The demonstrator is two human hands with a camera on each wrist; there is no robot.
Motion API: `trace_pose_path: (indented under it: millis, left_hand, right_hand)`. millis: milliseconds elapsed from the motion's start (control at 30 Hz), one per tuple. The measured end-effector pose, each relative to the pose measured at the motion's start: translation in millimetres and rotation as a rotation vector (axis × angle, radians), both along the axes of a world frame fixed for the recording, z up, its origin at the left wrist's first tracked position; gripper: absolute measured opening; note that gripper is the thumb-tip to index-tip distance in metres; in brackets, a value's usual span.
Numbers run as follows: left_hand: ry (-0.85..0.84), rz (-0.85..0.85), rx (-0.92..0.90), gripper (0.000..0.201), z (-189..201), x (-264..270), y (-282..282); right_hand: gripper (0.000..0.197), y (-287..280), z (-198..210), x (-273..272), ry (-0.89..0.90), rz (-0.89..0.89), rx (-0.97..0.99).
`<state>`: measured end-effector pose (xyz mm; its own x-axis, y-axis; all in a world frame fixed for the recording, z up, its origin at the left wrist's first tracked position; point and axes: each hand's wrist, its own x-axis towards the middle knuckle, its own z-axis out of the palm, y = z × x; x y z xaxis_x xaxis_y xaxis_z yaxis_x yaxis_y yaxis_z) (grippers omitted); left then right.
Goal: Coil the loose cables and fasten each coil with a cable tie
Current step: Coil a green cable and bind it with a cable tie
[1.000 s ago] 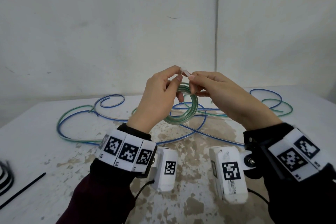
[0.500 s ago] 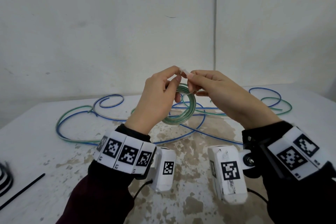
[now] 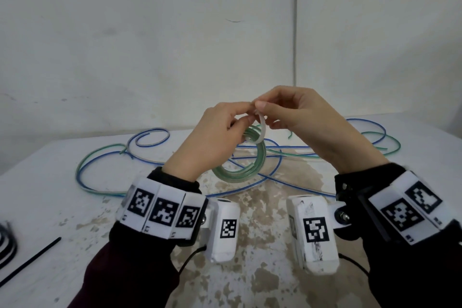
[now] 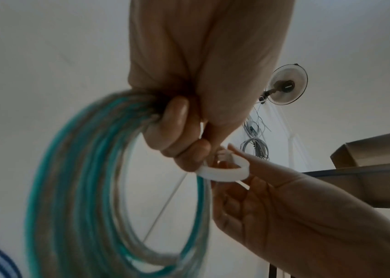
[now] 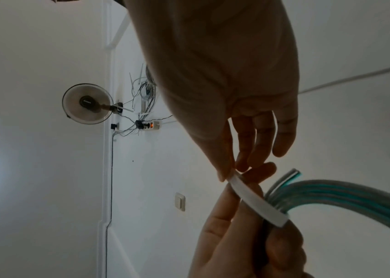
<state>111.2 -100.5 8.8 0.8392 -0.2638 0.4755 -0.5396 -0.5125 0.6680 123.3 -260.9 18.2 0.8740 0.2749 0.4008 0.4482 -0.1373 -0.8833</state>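
hands meet in the air above the desk (image 3: 62, 182), so the green coil (image 3: 240, 170) hangs free and the white cable tie (image 3: 261, 130) can wrap its top. left hand (image 3: 215, 140) pinches the bundled strands with curled fingers; right hand (image 3: 307, 122) pinches the tie's end at the coil's 12 o'clock. the coil is several turns of clear, green-striped cable. loose blue and green cables (image 3: 105, 162) lie behind, from 9 round to 3 o'clock.

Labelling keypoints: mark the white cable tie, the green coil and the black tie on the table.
white cable tie (image 3: 262, 130), head view, curved strap.
green coil (image 3: 240, 175), head view, lower arc.
black tie (image 3: 32, 260), head view, mid-length.
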Motion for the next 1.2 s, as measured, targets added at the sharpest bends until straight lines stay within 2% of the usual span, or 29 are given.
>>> trace_pose_path:
  millis: [133, 233, 300, 467, 567, 633, 767, 967, 1200]
  left_hand:
    - [0.080, -0.083, -0.111, 0.019, 2, -1, -2]
    - [0.060, -0.089, -0.086, 0.021, 3, -3, 3]
    - [0.125, -0.145, -0.097, 0.022, 6, -6, 5]
    - [0.237, -0.202, -0.162, 0.019, 8, -1, 3]
    - [0.280, -0.187, -0.225, 0.018, 2, 7, -7]
    - [0.307, -0.160, -0.228, 0.017, 2, 8, -12]
    - [0.277, -0.134, -0.265, 0.020, 7, 5, -15]
    - [0.173, -0.132, -0.229, 0.029, 12, -1, -12]
    - [0.130, -0.112, -0.250, 0.027, 11, -4, -11]
  right_hand:
    - [0.017, -6, 1, 4, 0.016, -0.041, 0.113]
    - [0.022, -4, 2, 5, 0.034, -0.004, 0.136]
    - [0.024, -8, 5, 4, 0.050, -0.018, 0.233]
    - [0.019, -2, 11, 8, 0.090, -0.114, 0.403]
    - [0.010, 5, 10, 8, 0.143, 0.011, 0.253]
    - [0.009, 2, 12, 5, 0.108, 0.023, 0.159]
    - [0.011, -11, 13, 3, 0.074, 0.052, 0.098]
    - [0.014, -6, 15, -2, 0.003, -0.040, 0.098]
    - [0.013, -3, 13, 1, -0.041, -0.104, 0.154]
